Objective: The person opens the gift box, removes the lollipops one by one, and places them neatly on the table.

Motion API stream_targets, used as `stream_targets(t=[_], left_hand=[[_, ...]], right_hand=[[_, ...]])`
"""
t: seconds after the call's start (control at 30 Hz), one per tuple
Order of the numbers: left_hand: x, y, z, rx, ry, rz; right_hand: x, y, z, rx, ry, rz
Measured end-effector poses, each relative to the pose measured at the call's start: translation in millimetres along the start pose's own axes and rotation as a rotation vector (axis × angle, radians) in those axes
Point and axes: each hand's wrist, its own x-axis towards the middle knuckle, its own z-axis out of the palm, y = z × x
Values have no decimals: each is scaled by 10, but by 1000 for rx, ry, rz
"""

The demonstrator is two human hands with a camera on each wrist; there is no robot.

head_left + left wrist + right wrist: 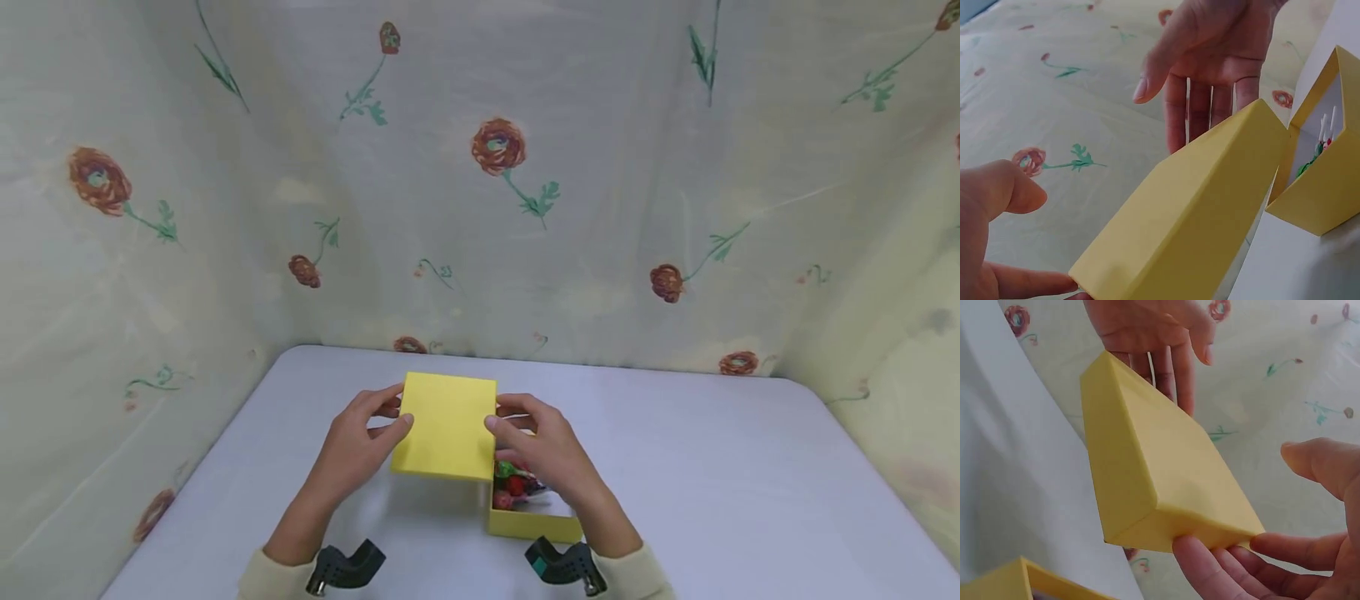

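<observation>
A yellow box lid [446, 425] is up off the table, tilted, with its flat face toward the head camera. My left hand [356, 450] holds its left side and my right hand [551, 446] its right side. In both wrist views the fingertips [1204, 569] bear on the lid's walls while the thumbs stand off from it. Below and to the right, a yellow box [534, 525] sits uncovered on the table, partly hidden by the lid and right hand. Inside lie several red and green lollipops [513, 486]; their white sticks [1329, 125] show in the left wrist view.
The white table [712, 475] spreads out around the box, with rounded far corners. A pale curtain with printed flowers [585, 275] hangs behind and along both sides. Dark camera mounts [345, 571] sit at both wrists, by light sleeves [633, 575].
</observation>
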Motion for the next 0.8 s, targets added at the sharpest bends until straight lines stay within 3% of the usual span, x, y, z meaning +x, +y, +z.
stream_targets(t=[0.27,0.5,0.8], left_hand=[[8,-35,-55,-11,46,-9],[5,-79,-84,-36,47,3],[15,-153,-111,-7,59,-28]], right_hand=[[30,11,120,33,-20,-7],[49,44,184,25,-32,-28],[78,51,272,11,-44,-19]])
